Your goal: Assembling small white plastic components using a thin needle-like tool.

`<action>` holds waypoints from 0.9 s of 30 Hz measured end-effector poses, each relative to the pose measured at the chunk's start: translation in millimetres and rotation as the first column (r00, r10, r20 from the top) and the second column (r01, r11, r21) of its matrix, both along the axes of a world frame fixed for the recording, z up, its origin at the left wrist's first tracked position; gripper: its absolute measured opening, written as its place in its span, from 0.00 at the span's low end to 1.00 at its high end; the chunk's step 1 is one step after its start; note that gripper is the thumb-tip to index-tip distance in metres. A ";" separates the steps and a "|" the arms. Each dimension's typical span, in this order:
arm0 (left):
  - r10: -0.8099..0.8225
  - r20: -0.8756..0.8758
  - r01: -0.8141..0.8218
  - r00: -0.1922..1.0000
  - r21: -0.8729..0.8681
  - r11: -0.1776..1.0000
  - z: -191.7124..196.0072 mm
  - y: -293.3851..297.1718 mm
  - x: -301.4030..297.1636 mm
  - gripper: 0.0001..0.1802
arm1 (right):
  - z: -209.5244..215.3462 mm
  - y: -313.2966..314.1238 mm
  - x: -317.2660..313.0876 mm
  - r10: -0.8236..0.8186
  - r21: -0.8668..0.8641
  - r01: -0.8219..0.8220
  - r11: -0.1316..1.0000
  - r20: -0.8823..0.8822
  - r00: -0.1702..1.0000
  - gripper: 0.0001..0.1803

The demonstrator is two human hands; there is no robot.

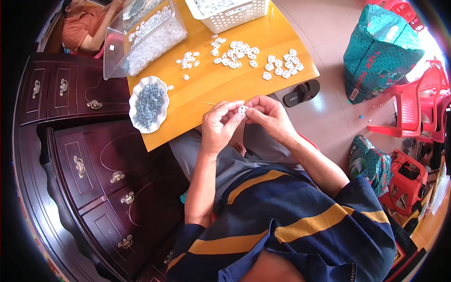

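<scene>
Above my lap, just off the table's near edge, my left hand (220, 126) and my right hand (270, 120) meet with fingertips pinched together. Between them is a small white plastic piece (242, 109) with dark holes, gripped from both sides. Similar white pieces lie on the wooden table in loose groups: a middle pile (238, 52), a right-hand pile of rounder-cornered ones (284, 65), and a left pile of smaller ones (188, 60). To the left of my hands, a white scalloped bowl (164, 112) holds a heap of small grey metal screws (149, 105).
A clear plastic bin (116, 66) of small parts and a white perforated basket (235, 21) stand at the table's far side. Dark wooden drawers (66, 164) line the left. A teal bag (371, 56) and red chairs (404, 113) stand at right. Another person (84, 28) sits far left.
</scene>
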State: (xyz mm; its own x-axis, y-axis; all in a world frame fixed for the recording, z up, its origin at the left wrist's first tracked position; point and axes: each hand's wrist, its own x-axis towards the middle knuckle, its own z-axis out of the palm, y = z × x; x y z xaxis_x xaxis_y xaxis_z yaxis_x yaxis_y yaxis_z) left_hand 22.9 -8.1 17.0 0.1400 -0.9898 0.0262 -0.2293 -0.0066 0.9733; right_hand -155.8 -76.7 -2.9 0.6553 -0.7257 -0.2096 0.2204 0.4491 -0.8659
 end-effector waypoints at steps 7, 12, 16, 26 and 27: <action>-0.001 -0.055 -0.002 0.999 -0.054 0.999 5.9 -5.1 -2.2 0.13 | 3.8 -0.1 0.7 0.037 0.028 -0.037 0.999 -0.018 0.999 0.12; -0.065 0.006 0.065 0.998 -0.006 0.998 11.5 -7.5 -5.7 0.15 | -2.4 0.5 1.3 0.013 0.063 -0.010 0.998 -0.051 0.999 0.12; 0.023 0.153 -0.012 0.988 -0.069 0.998 11.5 -8.3 -17.6 0.22 | -3.7 0.9 2.4 -0.064 0.220 0.062 0.974 0.000 0.998 0.08; 0.180 0.628 0.005 0.758 -0.281 0.960 8.2 -15.5 -28.9 0.22 | -6.5 2.3 3.0 -0.102 0.360 0.067 0.931 0.080 0.992 0.06; 0.174 0.614 0.002 0.770 -0.276 0.961 9.4 -15.7 -29.5 0.20 | -7.8 1.8 2.2 -0.097 0.365 0.064 0.929 0.073 0.993 0.06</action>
